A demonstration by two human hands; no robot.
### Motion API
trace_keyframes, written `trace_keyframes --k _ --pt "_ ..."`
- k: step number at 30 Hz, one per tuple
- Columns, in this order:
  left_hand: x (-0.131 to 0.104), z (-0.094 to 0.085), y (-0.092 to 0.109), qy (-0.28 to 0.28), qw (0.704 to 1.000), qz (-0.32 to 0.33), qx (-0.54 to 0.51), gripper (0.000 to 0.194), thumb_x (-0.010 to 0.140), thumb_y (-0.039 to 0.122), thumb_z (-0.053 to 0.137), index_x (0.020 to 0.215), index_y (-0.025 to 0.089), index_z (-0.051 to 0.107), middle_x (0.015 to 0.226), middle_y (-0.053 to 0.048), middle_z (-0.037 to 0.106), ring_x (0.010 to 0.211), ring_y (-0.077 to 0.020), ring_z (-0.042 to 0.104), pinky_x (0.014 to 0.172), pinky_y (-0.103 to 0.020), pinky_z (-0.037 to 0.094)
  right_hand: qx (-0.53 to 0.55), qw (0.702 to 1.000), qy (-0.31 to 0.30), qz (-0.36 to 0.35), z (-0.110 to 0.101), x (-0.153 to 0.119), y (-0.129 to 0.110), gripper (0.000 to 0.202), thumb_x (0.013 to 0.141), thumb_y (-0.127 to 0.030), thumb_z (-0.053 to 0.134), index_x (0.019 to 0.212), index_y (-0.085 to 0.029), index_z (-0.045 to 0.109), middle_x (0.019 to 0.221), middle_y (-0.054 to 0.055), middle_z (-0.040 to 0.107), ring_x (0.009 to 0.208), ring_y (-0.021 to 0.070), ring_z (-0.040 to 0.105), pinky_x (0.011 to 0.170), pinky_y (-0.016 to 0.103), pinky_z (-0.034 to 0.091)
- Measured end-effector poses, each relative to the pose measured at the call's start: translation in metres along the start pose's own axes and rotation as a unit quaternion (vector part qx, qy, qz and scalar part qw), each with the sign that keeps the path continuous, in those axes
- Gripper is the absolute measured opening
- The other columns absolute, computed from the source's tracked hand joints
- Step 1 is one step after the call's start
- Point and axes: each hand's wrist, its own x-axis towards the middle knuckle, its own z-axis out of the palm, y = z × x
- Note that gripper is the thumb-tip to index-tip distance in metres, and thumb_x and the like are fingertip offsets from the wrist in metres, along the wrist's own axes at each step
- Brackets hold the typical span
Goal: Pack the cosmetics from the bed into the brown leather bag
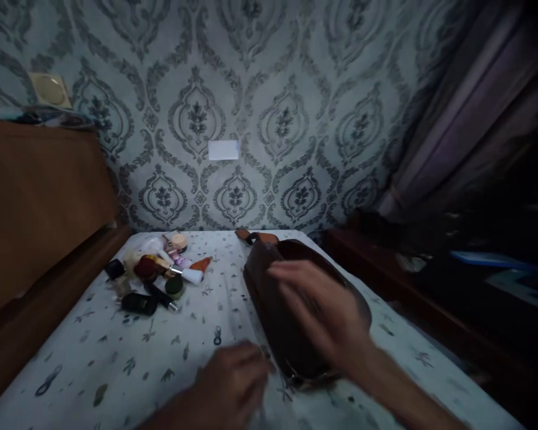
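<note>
A dark brown bag (pixel 269 304) lies on the patterned white cloth (pixel 161 358), its orange-brown strap end (pixel 265 237) at the far side. My right hand (pixel 323 304) is over the bag, fingers stretched out with nothing held; whether it touches the bag is unclear. Near the bag's close left edge is my left hand (pixel 235 385), blurred, with its fingers curled; what is in them, if anything, cannot be made out. Off to the left lies a pile of cosmetics, including a white-tipped brush (pixel 190 275), a black bottle (pixel 138 303) and a round dark green jar (pixel 174 286).
A brown wooden cabinet (pixel 40 203) stands at the left with items on top. The patterned wall (pixel 260 107) rises behind the cloth. Curtains (pixel 457 125) hang at the right, above dark furniture and a blue object (pixel 493 260).
</note>
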Motion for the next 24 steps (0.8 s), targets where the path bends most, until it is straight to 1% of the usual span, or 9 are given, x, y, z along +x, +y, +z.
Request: trace_keyframes --k 1,3,4,7,10,13,16,21,24 --pt "0.013 -0.007 -0.002 0.024 1.000 -0.008 0.017 0.022 0.099 0.020 0.043 0.111 0.019 0.061 0.092 -0.007 0.064 0.087 -0.0171 0.062 0.077 -0.031 0.055 -0.098 0.995 0.023 0.027 -0.019 -0.002 0.023 0.030 0.096 -0.026 0.048 0.115 -0.024 0.071 0.114 0.011 0.070 0.108 0.0260 0.066 0.095 0.042 0.053" --pt "0.044 -0.023 -0.008 0.069 0.994 -0.029 0.077 0.037 0.095 0.011 0.039 0.127 0.021 0.053 0.108 -0.010 0.062 0.102 -0.0214 0.060 0.088 -0.037 0.055 -0.273 0.959 0.002 0.075 -0.044 -0.004 0.067 0.035 0.092 -0.031 0.051 0.120 -0.018 0.069 0.123 0.017 0.066 0.113 0.0328 0.062 0.095 0.049 0.052" --pt "0.061 -0.029 -0.012 0.077 0.989 -0.033 0.118 0.047 0.092 0.008 0.040 0.137 0.022 0.046 0.123 -0.012 0.058 0.114 -0.0238 0.056 0.096 -0.043 0.053 -0.336 0.936 -0.034 0.099 -0.051 -0.005 0.085 0.040 0.089 -0.033 0.056 0.124 -0.016 0.066 0.129 0.020 0.062 0.116 0.0360 0.060 0.094 0.051 0.052" --pt "0.102 -0.037 -0.022 0.040 0.979 0.008 0.200 0.070 0.083 -0.001 0.042 0.147 0.026 0.035 0.148 -0.013 0.039 0.139 -0.0292 0.039 0.110 -0.052 0.045 -0.382 0.896 -0.158 0.161 -0.058 -0.007 0.117 0.049 0.088 -0.034 0.057 0.135 -0.018 0.058 0.127 0.017 0.065 0.107 0.0325 0.066 0.076 0.039 0.056" --pt "0.123 -0.035 -0.030 -0.009 0.976 0.046 0.212 0.068 0.078 -0.005 0.041 0.139 0.026 0.043 0.152 -0.013 0.036 0.145 -0.0291 0.032 0.113 -0.052 0.043 -0.358 0.885 -0.214 0.206 -0.056 -0.009 0.124 0.055 0.092 -0.022 0.048 0.147 -0.022 0.047 0.117 0.012 0.072 0.096 0.0271 0.071 0.069 0.032 0.053" --pt "0.127 -0.038 -0.033 -0.008 0.979 0.057 0.194 0.055 0.074 -0.007 0.040 0.120 0.022 0.050 0.140 -0.010 0.048 0.140 -0.0247 0.039 0.115 -0.047 0.043 -0.332 0.894 -0.202 0.221 -0.057 -0.010 0.125 0.061 0.090 -0.010 0.041 0.150 -0.024 0.045 0.120 0.010 0.072 0.104 0.0271 0.071 0.076 0.033 0.052" --pt "0.126 -0.044 -0.034 -0.010 0.981 0.063 0.185 0.043 0.075 -0.007 0.039 0.106 0.021 0.051 0.129 -0.009 0.056 0.134 -0.0240 0.045 0.110 -0.045 0.047 -0.307 0.908 -0.180 0.221 -0.060 -0.012 0.129 0.060 0.089 -0.010 0.042 0.147 -0.024 0.049 0.123 0.010 0.072 0.109 0.0280 0.069 0.082 0.033 0.052" --pt "0.126 -0.035 -0.029 0.014 0.987 0.027 0.161 0.046 0.075 -0.007 0.038 0.110 0.021 0.050 0.136 -0.010 0.053 0.141 -0.0226 0.040 0.116 -0.045 0.042 -0.299 0.903 -0.174 0.253 -0.062 -0.018 0.136 0.058 0.091 -0.012 0.041 0.147 -0.022 0.049 0.124 0.012 0.070 0.109 0.0312 0.068 0.086 0.040 0.053" --pt "0.120 -0.024 -0.024 0.023 0.988 0.025 0.154 0.055 0.076 -0.006 0.038 0.124 0.019 0.046 0.148 -0.012 0.045 0.147 -0.0211 0.033 0.123 -0.044 0.033 -0.307 0.919 -0.152 0.198 -0.057 -0.020 0.135 0.051 0.094 -0.026 0.046 0.143 -0.019 0.053 0.124 0.015 0.069 0.105 0.0319 0.069 0.085 0.042 0.056"
